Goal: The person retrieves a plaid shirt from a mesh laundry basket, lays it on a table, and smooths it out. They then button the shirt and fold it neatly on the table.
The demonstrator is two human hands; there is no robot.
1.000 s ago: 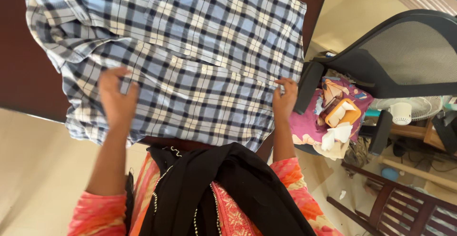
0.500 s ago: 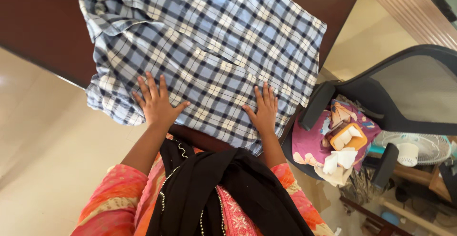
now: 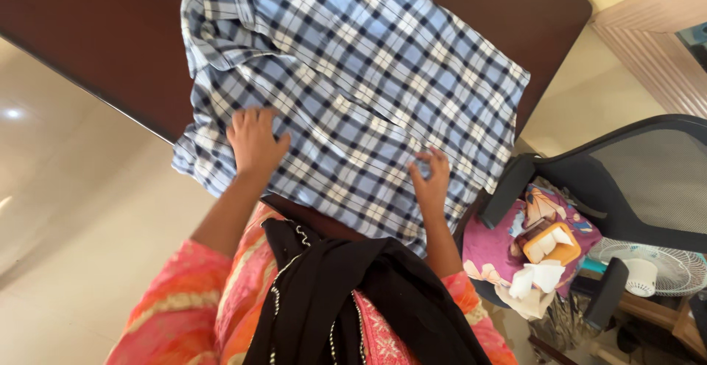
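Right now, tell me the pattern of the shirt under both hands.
The cotton shirt is a blue, white and dark navy plaid check, clearest in the head view.

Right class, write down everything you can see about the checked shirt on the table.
The checked shirt is blue, white and dark navy plaid, in what looks like thin woven cotton. It lies spread flat but creased on the dark brown table, its near hem hanging over the table's edge toward the person. A button placket runs diagonally across it, and a sleeve is folded over at the upper left. The left hand presses on the cloth with curled fingers; the right hand pinches the fabric near the hem.
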